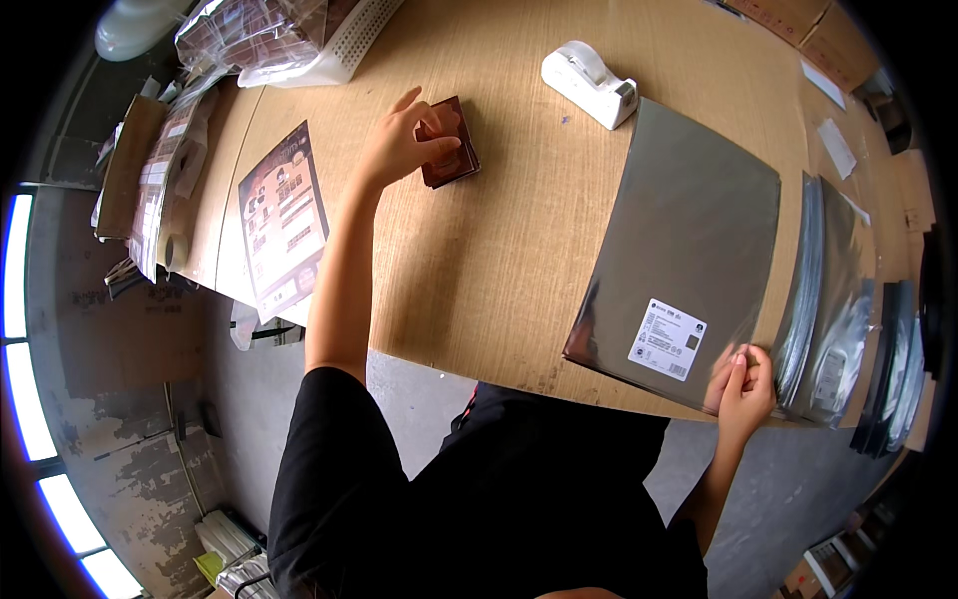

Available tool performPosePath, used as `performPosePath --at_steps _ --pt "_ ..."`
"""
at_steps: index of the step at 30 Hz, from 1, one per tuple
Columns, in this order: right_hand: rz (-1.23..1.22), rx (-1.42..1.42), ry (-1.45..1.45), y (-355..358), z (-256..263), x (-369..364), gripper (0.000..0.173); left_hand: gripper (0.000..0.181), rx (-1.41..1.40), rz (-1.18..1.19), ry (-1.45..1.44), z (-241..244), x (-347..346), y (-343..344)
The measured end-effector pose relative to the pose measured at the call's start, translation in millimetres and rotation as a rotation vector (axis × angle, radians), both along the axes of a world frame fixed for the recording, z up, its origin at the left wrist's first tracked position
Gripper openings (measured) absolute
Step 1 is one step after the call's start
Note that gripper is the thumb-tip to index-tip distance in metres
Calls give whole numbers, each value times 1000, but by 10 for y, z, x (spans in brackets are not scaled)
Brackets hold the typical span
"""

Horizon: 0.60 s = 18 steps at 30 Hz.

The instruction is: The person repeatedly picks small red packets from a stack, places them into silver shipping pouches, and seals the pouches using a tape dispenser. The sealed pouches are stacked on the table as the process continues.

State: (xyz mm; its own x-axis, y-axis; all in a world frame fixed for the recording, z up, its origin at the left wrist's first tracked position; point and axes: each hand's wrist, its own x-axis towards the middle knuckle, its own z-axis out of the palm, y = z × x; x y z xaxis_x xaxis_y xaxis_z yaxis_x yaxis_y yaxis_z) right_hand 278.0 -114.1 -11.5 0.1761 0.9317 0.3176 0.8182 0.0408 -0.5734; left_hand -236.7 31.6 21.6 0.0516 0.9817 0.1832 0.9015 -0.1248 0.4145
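My left hand (408, 138) is over a small stack of dark red-brown printed cards (465, 153), its thumb and fingers apart. Whether the thumb touches the top card cannot be told. At the right, my right hand (745, 385) pinches the lower right corner of a grey, shiny plastic bag (692, 195). This bag lies flat, seemingly on others like it, and bears a white printed label (666, 339) near its lower edge. A printed brown-and-white sheet (281, 224) lies on the table left of my left forearm.
A white tape dispenser (589, 84) stands beyond the bag on the wooden table (494, 277). More plastic bags (831, 299) are stacked along the right side. A white perforated basket (352, 49) holds wrapped goods at the back left. Cardboard boxes (838, 45) stand at the far right.
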Motion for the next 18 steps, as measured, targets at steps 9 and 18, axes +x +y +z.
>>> performPosePath --at_steps 9,18 --pt "-32 -10 9 -37 22 -38 16 44 22 79 222 293 222 -2" --pt "14 -30 108 28 167 -39 16 33 -173 -472 -1018 656 979 -419"
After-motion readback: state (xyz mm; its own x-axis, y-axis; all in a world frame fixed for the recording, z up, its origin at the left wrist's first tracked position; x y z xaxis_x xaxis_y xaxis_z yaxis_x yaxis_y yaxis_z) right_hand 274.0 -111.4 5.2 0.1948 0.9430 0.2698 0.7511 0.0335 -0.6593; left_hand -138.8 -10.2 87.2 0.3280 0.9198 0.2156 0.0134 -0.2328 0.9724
